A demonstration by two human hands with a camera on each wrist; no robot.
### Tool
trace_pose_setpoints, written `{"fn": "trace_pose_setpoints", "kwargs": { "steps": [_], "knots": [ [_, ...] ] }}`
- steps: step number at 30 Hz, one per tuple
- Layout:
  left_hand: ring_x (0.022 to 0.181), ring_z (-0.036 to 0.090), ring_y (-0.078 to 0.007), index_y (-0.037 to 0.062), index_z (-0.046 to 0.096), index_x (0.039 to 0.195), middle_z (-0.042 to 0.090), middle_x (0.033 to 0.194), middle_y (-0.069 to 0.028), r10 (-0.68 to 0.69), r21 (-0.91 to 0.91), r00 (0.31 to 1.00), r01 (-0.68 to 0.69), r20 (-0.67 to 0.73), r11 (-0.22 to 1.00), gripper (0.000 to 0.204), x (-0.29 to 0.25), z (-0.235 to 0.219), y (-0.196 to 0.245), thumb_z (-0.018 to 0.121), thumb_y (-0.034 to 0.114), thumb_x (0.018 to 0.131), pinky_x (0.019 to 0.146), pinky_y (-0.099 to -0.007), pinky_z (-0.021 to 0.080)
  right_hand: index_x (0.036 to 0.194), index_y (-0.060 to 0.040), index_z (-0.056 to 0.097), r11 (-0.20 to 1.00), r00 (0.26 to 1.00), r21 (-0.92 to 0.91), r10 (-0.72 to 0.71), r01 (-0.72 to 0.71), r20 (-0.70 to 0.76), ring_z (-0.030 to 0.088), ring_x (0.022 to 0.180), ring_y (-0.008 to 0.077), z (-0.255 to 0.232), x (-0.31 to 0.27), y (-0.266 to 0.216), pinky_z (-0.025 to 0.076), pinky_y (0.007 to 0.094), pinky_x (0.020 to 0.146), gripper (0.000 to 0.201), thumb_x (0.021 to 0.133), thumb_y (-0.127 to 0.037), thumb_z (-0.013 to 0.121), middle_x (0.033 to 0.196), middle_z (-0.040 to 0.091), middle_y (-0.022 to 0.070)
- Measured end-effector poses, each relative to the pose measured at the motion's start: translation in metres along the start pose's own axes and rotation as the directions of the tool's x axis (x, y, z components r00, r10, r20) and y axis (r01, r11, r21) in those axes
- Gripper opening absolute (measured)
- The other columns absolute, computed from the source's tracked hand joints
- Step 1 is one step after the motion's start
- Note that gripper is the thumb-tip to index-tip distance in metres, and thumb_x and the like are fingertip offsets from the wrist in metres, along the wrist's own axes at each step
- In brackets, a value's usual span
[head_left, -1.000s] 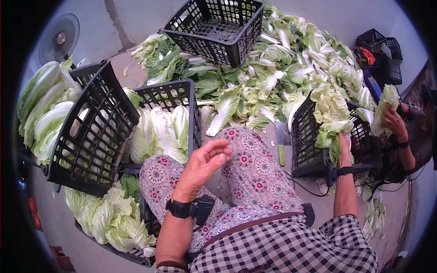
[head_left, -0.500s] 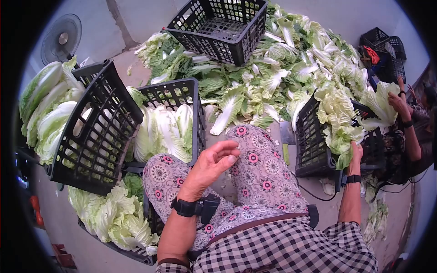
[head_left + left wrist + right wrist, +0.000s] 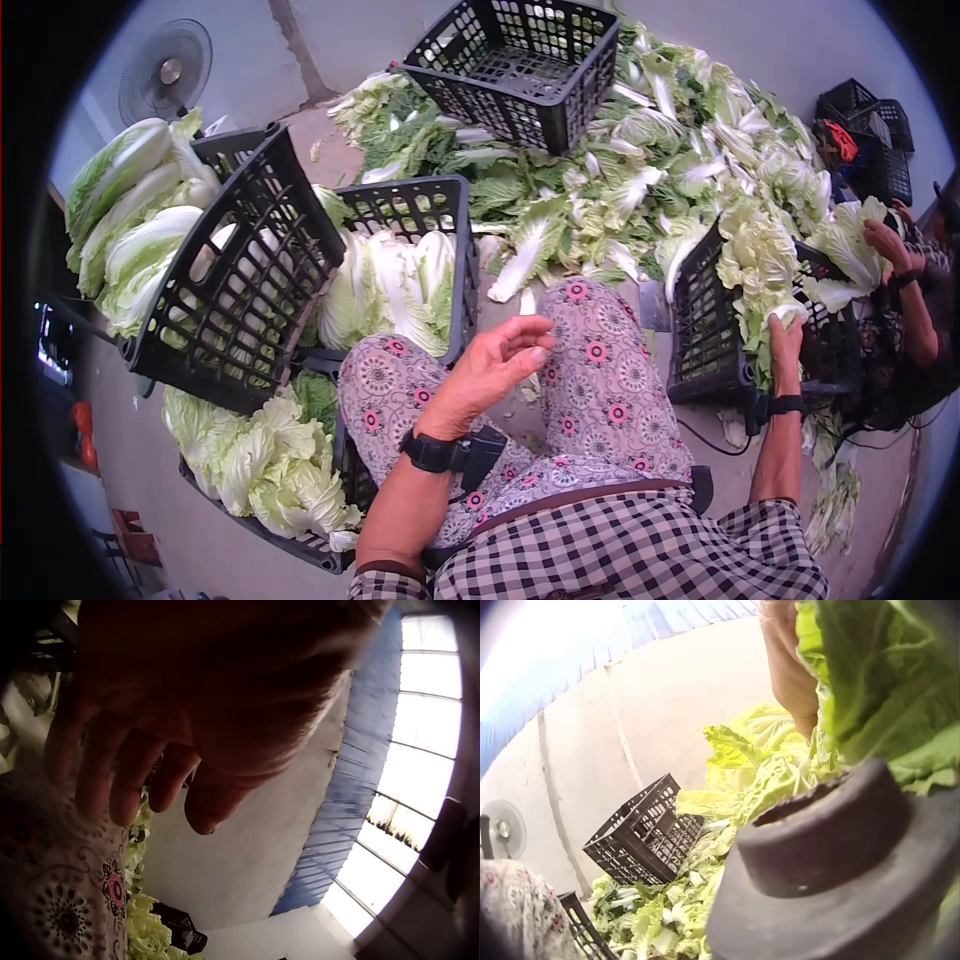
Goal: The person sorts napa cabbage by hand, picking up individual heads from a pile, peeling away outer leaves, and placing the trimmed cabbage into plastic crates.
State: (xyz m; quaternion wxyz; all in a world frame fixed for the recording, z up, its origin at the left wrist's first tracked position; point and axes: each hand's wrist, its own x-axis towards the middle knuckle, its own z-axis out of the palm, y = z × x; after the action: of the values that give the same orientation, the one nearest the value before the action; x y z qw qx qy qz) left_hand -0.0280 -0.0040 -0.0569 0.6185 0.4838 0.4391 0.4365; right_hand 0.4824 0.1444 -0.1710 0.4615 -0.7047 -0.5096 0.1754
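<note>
My right hand [image 3: 787,342] grips pale green Chinese cabbage leaves [image 3: 762,262] by their white lower end, at the near side of a black plastic crate [image 3: 705,370]. In the right wrist view a dark green leaf [image 3: 885,682] hangs close beside my hand [image 3: 789,664], and frilly yellow-green leaves show beyond it. My left hand [image 3: 497,362] hovers over my lap, holding nothing, its fingers loosely bent. Its palm and relaxed fingers [image 3: 135,776] show in the left wrist view. Another person's hand [image 3: 888,245] holds a broad cabbage leaf [image 3: 845,250] over the same crate.
A heap of loose cabbage leaves [image 3: 640,190] covers the floor ahead, with a black crate [image 3: 520,85] upon it. At left, a tilted crate [image 3: 240,290] stands beside a crate of trimmed cabbages [image 3: 395,285]; leaves [image 3: 255,460] fill another below. A fan [image 3: 170,72] stands behind.
My right hand has come up slightly with the leaves, their white base now showing at my fingers. The other person's leaf has swung left over the crate. My left hand stays over my lap.
</note>
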Motion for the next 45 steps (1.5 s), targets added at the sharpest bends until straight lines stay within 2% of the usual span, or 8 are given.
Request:
{"fn": "trace_pose_setpoints", "kwargs": {
  "steps": [6, 10, 17, 21, 26, 33, 39, 45],
  "knots": [
    [0.109, 0.053, -0.0145, 0.0026, 0.047, 0.125, 0.057, 0.115, -0.0083, 0.071, 0.024, 0.997, -0.071, 0.008, 0.997, 0.044, 0.001, -0.01, -0.01, 0.059, 0.025, 0.089, 0.094, -0.0291, 0.041, 0.125, 0.0007, 0.046, 1.0, 0.992, -0.021, -0.007, 0.009, 0.125, 0.057, 0.098, 0.0228, 0.0, 0.047, 0.083, 0.045, 0.0334, 0.084, 0.049, 0.081, -0.016, 0.06, 0.111, 0.058, 0.0133],
    [0.108, 0.051, -0.0133, 0.0028, 0.047, 0.126, 0.056, 0.115, -0.0069, 0.1, 0.012, 0.995, -0.1, -0.018, 0.995, 0.046, 0.0, -0.018, -0.004, 0.06, 0.027, 0.089, 0.092, -0.0278, 0.041, 0.133, 0.0064, 0.036, 0.896, 0.969, -0.428, -0.006, 0.115, 0.249, 0.046, 0.119, 0.0354, -0.018, 0.035, 0.045, 0.036, 0.0375, 0.098, 0.066, 0.083, -0.032, 0.058, 0.128, 0.047, 0.0263],
    [0.104, 0.053, -0.013, 0.0023, 0.049, 0.124, 0.058, 0.112, -0.0064, 0.21, 0.383, 0.952, -0.112, -0.224, 0.917, 0.041, -0.041, -0.064, 0.057, 0.059, 0.022, 0.089, 0.09, -0.0281, 0.043, 0.136, 0.0026, 0.033, 0.923, 0.962, -0.375, 0.02, 0.087, 0.273, 0.043, 0.121, 0.0363, -0.038, 0.032, 0.048, 0.032, 0.039, 0.101, 0.069, 0.085, -0.037, 0.057, 0.133, 0.043, 0.0256],
    [0.099, 0.058, -0.0142, 0.0017, 0.056, 0.116, 0.063, 0.107, -0.0073, 0.502, 0.735, 0.738, -0.012, -0.451, 0.677, 0.032, -0.093, -0.094, 0.137, 0.057, 0.009, 0.086, 0.087, -0.0279, 0.046, 0.133, -0.0048, 0.041, 0.481, 0.964, -0.854, -0.253, 0.199, 0.082, 0.035, 0.128, 0.0324, -0.037, 0.044, 0.043, 0.027, 0.0413, 0.106, 0.049, 0.09, -0.026, 0.053, 0.139, 0.038, 0.0176],
    [0.096, 0.062, -0.0237, 0.0027, 0.058, 0.112, 0.065, 0.104, -0.0129, 0.754, 0.909, 0.53, 0.355, -0.388, 0.218, 0.033, -0.164, -0.177, 0.216, 0.062, 0.016, 0.082, 0.085, -0.0336, 0.048, 0.129, -0.0026, 0.046, 0.763, 0.829, -0.364, -0.558, 0.535, 0.05, 0.043, 0.123, 0.0279, -0.023, 0.036, -0.063, 0.032, 0.0372, 0.103, 0.039, 0.091, -0.013, 0.052, 0.133, 0.046, 0.0156],
    [0.11, 0.055, -0.031, 0.01, 0.056, 0.119, 0.06, 0.113, -0.0163, 0.281, 0.701, 0.679, 0.712, -0.678, -0.027, 0.047, -0.194, -0.245, 0.245, 0.068, 0.018, 0.074, 0.094, -0.0359, 0.042, 0.119, 0.0007, 0.054, 0.84, 0.84, 0.149, -0.536, 0.521, 0.087, 0.054, 0.107, 0.0185, 0.023, -0.005, -0.156, 0.042, 0.0298, 0.092, 0.029, 0.093, -0.01, 0.051, 0.116, 0.058, 0.0094],
    [0.112, 0.053, -0.0303, 0.014, 0.049, 0.125, 0.058, 0.117, -0.0115, 0.265, 0.768, 0.845, 0.533, -0.463, -0.356, 0.057, -0.191, -0.275, 0.235, 0.066, 0.01, 0.07, 0.098, -0.036, 0.041, 0.113, 0.0017, 0.057, 0.84, 0.827, 0.215, -0.535, 0.498, 0.175, 0.058, 0.092, 0.015, 0.05, -0.017, -0.159, 0.045, 0.0279, 0.084, 0.025, 0.091, -0.01, 0.054, 0.099, 0.062, 0.0075],
    [0.108, 0.055, -0.0311, 0.0145, 0.056, 0.118, 0.061, 0.112, -0.0117, 0.312, 0.612, 0.746, 0.663, -0.589, -0.43, 0.05, -0.184, -0.27, 0.232, 0.067, 0.013, 0.07, 0.091, -0.0393, 0.045, 0.109, 0.0016, 0.057, 0.873, 0.834, 0.218, -0.484, 0.437, 0.264, 0.058, 0.09, 0.0144, 0.057, -0.033, -0.157, 0.045, 0.0275, 0.082, 0.022, 0.09, -0.008, 0.054, 0.098, 0.062, 0.0068]
  ]
}}
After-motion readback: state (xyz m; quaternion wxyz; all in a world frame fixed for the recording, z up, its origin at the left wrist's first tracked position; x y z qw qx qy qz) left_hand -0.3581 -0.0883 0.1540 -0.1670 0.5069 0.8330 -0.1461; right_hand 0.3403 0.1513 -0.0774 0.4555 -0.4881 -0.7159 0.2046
